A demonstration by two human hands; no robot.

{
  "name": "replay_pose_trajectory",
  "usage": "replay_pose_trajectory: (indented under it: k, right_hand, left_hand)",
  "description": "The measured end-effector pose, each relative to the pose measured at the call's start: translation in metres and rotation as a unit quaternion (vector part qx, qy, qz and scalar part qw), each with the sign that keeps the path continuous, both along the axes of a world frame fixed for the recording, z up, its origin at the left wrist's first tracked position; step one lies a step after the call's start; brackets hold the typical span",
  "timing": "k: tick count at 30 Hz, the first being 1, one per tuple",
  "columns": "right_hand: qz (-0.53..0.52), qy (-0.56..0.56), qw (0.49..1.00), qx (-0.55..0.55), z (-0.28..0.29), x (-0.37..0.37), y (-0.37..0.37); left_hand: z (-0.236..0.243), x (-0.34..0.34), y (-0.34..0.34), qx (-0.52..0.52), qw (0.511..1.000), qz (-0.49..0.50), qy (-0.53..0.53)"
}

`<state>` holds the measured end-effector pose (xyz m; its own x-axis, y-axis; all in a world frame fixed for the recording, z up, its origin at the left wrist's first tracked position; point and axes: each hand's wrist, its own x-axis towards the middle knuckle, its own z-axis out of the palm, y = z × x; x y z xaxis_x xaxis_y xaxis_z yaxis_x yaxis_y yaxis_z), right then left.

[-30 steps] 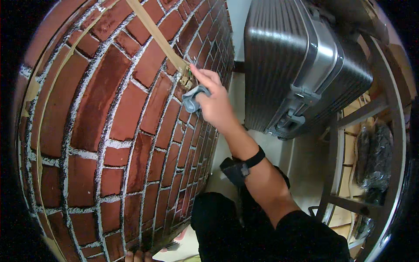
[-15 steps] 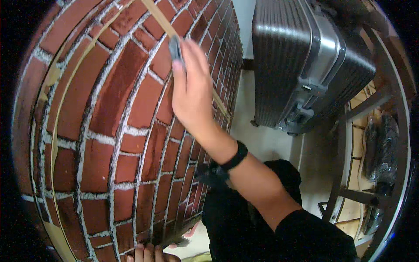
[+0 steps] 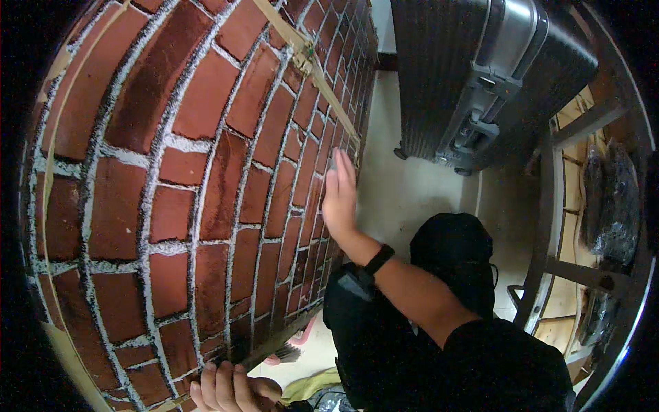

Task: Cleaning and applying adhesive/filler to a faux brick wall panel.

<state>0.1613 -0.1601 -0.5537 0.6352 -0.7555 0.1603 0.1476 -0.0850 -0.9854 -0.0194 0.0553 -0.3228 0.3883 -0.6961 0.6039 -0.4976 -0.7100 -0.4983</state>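
Note:
A large brick-patterned panel [image 3: 220, 165] with red bricks and pale joints leans along my left side. My left hand [image 3: 230, 388] curls its fingers over the panel's near lower edge. Flat against its surface, my right hand [image 3: 340, 199] has its fingers pointing away from me. A small grey flat tool [image 3: 333, 163] shows in part beside the fingertips; the rest is behind the fingers, so its exact kind is unclear. Above that hand, a tan strip [image 3: 333, 99] runs slantwise across the panel, rough and crumpled at one spot.
A dark ribbed suitcase [image 3: 439, 82] stands on the floor ahead. To the right is a metal-framed rack [image 3: 546, 226] with plastic-wrapped items [image 3: 614, 206]. Near the panel's foot lie a pink-and-dark brush [image 3: 288, 352] and a yellow cloth [image 3: 312, 384].
My right hand has moved down and right, nearer the panel's far edge, away from the strip's upper part. A crumpled spot now shows on the strip. The whole view has shifted.

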Motion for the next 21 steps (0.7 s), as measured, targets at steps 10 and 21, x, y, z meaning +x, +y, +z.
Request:
replay_pose_trajectory:
  k: [10, 21]
  right_hand:
    - [0.046, -0.257, 0.958, -0.116, 0.152, -0.002, -0.002]
    - [-0.016, -0.154, 0.981, -0.120, 0.133, 0.020, -0.019]
  left_hand:
    - [0.001, 0.005, 0.004, 0.002, 1.000, 0.005, -0.007]
    - [-0.001, 0.008, -0.018, -0.019, 0.999, -0.006, -0.026]
